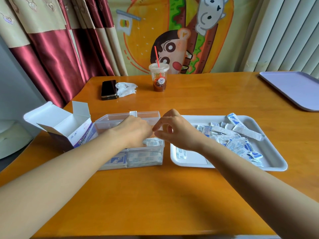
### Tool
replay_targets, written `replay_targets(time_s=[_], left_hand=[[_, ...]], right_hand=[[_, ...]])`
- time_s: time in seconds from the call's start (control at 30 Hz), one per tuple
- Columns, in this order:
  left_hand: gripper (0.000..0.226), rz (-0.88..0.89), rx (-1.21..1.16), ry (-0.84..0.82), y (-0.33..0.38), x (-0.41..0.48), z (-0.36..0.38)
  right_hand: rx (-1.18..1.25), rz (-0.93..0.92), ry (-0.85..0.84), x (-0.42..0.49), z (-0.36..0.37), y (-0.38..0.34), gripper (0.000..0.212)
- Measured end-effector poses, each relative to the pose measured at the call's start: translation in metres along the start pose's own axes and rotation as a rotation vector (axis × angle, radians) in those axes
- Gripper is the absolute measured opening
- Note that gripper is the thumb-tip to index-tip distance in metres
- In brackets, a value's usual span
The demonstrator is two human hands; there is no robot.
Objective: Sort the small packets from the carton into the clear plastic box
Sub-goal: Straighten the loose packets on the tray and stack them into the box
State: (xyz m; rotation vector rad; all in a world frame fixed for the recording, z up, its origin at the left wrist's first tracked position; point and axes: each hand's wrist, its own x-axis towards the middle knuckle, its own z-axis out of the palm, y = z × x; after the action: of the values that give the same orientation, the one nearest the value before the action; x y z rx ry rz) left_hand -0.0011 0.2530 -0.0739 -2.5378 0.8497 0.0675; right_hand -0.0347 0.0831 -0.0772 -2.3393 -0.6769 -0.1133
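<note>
The clear plastic box stands on the table in front of me, with white-and-blue small packets stacked inside it. My left hand reaches down into the box, its thumb on the edge of the top packets and its fingers bent over them. My right hand hovers at the box's right rim with loosely curled fingers, thumb and forefinger slightly apart, and nothing visible between them. The open white carton lies on its side left of the box. More loose packets lie heaped in a white tray on the right.
At the back of the wooden table are a black phone, a crumpled tissue and a plastic cup with a red straw. A lavender tray sits at the far right corner. Curtains hang behind the table's left edge.
</note>
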Motion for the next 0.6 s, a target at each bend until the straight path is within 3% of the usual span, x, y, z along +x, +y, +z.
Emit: replay_targets(time_s=[0.2, 0.6], left_hand=[[0.026, -0.015, -0.076, 0.075, -0.0059, -0.0021, 0.0031], [0.019, -0.068, -0.12, 0.061, -0.001, -0.0022, 0.0043]], right_hand=[[0.003, -0.004, 0.002, -0.0014, -0.0003, 0.0005, 0.015], [0.024, -0.02, -0.018, -0.0024, -0.0024, 0.0025, 0.017]])
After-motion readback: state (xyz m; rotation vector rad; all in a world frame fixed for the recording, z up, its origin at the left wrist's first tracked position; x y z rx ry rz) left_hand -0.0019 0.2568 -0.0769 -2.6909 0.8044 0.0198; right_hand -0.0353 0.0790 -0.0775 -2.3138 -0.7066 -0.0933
